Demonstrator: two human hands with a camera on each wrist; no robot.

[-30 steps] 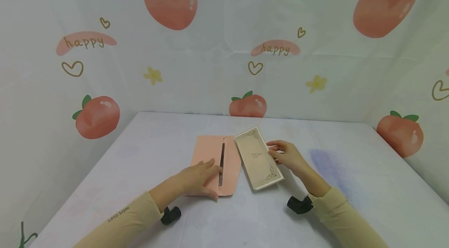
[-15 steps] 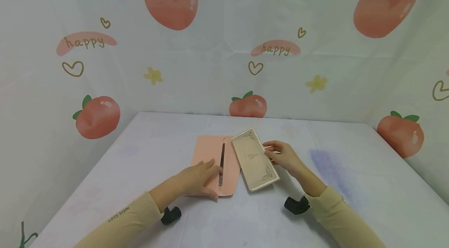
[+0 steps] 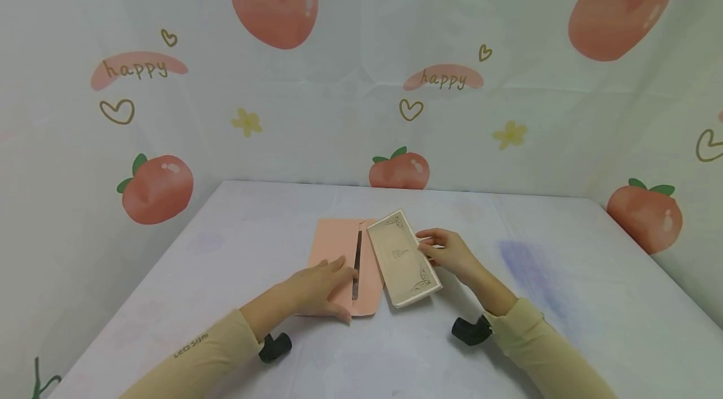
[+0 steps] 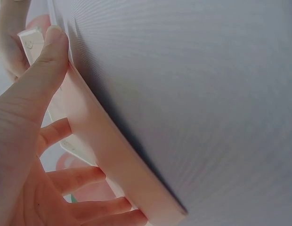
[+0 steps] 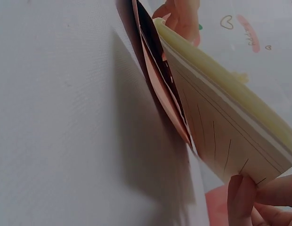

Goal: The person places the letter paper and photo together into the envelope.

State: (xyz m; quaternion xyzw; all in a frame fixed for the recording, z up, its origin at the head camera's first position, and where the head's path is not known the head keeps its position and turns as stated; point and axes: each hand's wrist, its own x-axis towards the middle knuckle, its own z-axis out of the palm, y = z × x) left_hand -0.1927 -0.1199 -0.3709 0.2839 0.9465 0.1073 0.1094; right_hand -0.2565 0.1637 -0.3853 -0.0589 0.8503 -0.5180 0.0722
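Note:
A pink envelope point(image 3: 330, 241) lies flat in the middle of the table, a narrow dark gap running along its flap side. My left hand point(image 3: 322, 289) rests on it with fingers spread, fingertips at the gap and thumb near the front edge. A cream card point(image 3: 398, 258) with ornate corners and a small central print is tilted over the envelope's right side. My right hand point(image 3: 449, 253) pinches the card's right edge between thumb and fingers. In the right wrist view, the lined back of the card point(image 5: 216, 127) faces the envelope's parted mouth point(image 5: 160, 75).
The white table point(image 3: 237, 223) has a bluish smudge point(image 3: 531, 280) at the right. Behind it hangs a white cloth point(image 3: 339, 104) printed with peaches, hearts and "happy". Black wrist pieces point(image 3: 471, 330) sit below both wrists. A green thing point(image 3: 39, 380) shows at the lower left.
My right hand has moved left with the card, which now overlaps more of the envelope's right side. The left hand and the envelope have stayed put.

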